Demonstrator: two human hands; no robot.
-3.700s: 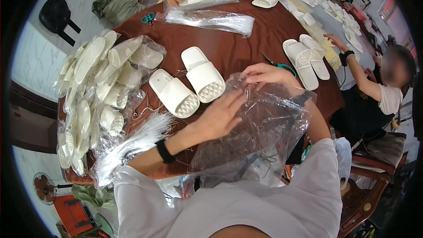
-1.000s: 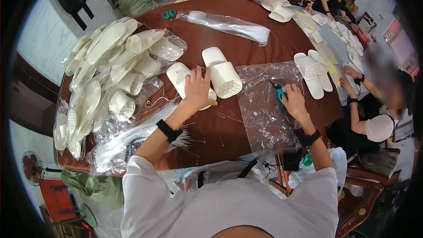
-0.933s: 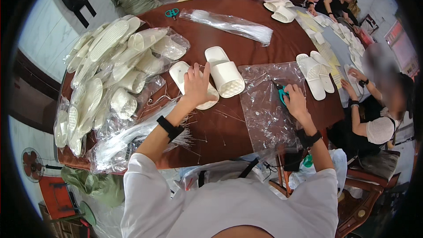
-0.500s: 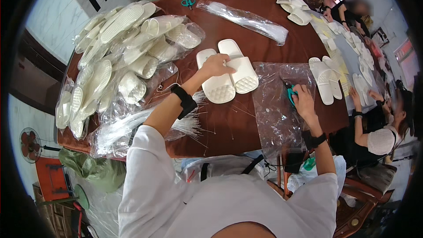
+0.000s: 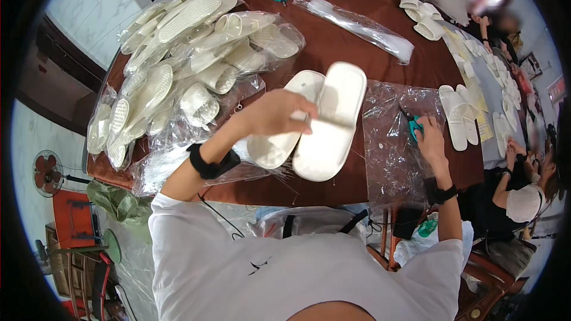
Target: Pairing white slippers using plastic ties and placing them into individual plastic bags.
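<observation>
Half a second ago the two white slippers lay side by side on the brown tablecloth (image 5: 339, 193) under the left hand (image 5: 276, 113); now the right-side slipper (image 5: 324, 154) shows larger, raised and tilted, and overlaps the left-side slipper (image 5: 270, 151). The left thumb and fingers pinch the raised slipper by its inner edge near the strap, though blur hides how far the other fingers reach; I cannot tell whether the left-side slipper touches the cloth. The right hand (image 5: 432, 142) stays over the clear plastic bag (image 5: 386, 169), its fingers curled around the teal scissors (image 5: 414, 128) as before. The view has swung, so the pile of bagged slippers (image 5: 196, 62) and the other white pair (image 5: 457, 116) sit further right in it. A small dark emblem (image 5: 259, 266) now shows whole on the white shirt (image 5: 339, 267), where only a trace showed earlier; its detail is too small to tell.
</observation>
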